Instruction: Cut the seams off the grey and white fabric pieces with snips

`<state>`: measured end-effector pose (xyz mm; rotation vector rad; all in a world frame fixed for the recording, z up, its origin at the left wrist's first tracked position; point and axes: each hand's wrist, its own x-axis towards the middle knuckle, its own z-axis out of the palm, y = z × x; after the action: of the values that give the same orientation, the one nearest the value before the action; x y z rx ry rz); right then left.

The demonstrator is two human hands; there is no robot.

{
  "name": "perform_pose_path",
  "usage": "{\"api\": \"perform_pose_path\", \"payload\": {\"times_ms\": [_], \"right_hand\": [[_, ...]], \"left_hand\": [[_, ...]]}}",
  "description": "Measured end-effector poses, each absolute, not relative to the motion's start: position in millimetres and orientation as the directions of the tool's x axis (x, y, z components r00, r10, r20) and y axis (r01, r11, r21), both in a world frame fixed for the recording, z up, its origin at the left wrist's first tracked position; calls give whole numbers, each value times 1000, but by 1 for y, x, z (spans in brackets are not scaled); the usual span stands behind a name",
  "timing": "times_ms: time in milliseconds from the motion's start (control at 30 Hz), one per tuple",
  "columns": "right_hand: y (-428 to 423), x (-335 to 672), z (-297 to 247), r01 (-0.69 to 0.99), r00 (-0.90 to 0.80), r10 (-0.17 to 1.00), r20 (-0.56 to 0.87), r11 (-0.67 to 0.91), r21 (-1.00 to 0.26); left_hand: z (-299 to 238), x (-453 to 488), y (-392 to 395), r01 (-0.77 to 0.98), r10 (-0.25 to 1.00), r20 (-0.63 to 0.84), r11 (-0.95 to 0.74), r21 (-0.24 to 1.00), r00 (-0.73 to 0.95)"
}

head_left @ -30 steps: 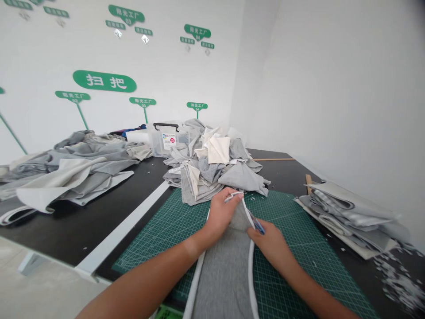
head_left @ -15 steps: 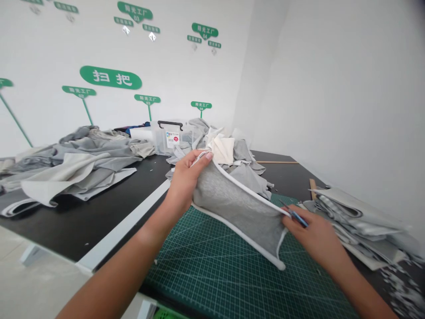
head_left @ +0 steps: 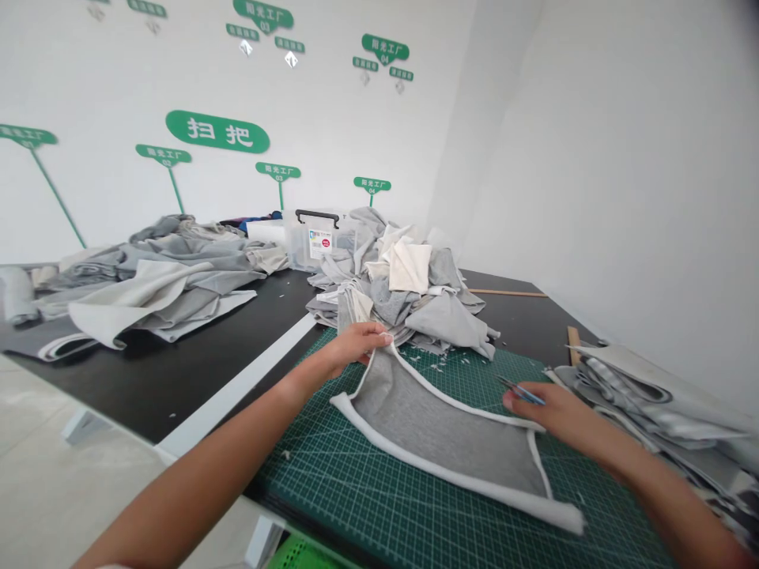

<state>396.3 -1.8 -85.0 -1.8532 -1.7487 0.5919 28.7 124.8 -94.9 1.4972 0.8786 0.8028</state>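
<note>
A grey fabric piece (head_left: 439, 431) with white edging lies spread flat on the green cutting mat (head_left: 356, 490). My left hand (head_left: 356, 344) pinches its far left corner, fingers closed on the white trim. My right hand (head_left: 549, 411) rests on the piece's right edge and holds small blue-handled scissors (head_left: 522, 391), their tips pointing left.
A heap of grey and cream fabric pieces (head_left: 403, 292) sits just behind the mat. Stacked grey pieces (head_left: 652, 387) lie at the right by the wall. More grey cloth (head_left: 160, 276) covers the black table at left. A clear plastic box (head_left: 317, 237) stands at the back. Scraps litter the mat.
The fabric piece was lifted and turned in the air, and now lies flat crosswise on the mat. My left hand came down with its corner; my right hand moved right.
</note>
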Motion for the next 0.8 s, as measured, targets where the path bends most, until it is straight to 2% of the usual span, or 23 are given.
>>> {"api": "perform_pose_path", "payload": {"times_ms": [67,200,267,367,567,800], "right_hand": [[13,375,-79,788,21,999,35,5,-616],[39,308,-67,749,-66,984,167,159,-643],[52,276,-73,710,-84,967,239,226,-667],[67,244,-100,609,-75,935,347,318,-727],[71,229,-149,569,-46,929,366,326,-755],[58,225,-143,582,-58,936,347,314,-750]], "left_hand": [[-109,34,130,50,864,36,-71,996,502],[-128,41,126,-55,841,66,-43,998,537],[-134,43,122,-89,841,73,-29,996,537],[-141,47,119,-109,858,140,-99,989,494],[-147,50,119,-140,817,239,-193,971,526],[-150,47,119,-117,826,222,-188,975,519]]}}
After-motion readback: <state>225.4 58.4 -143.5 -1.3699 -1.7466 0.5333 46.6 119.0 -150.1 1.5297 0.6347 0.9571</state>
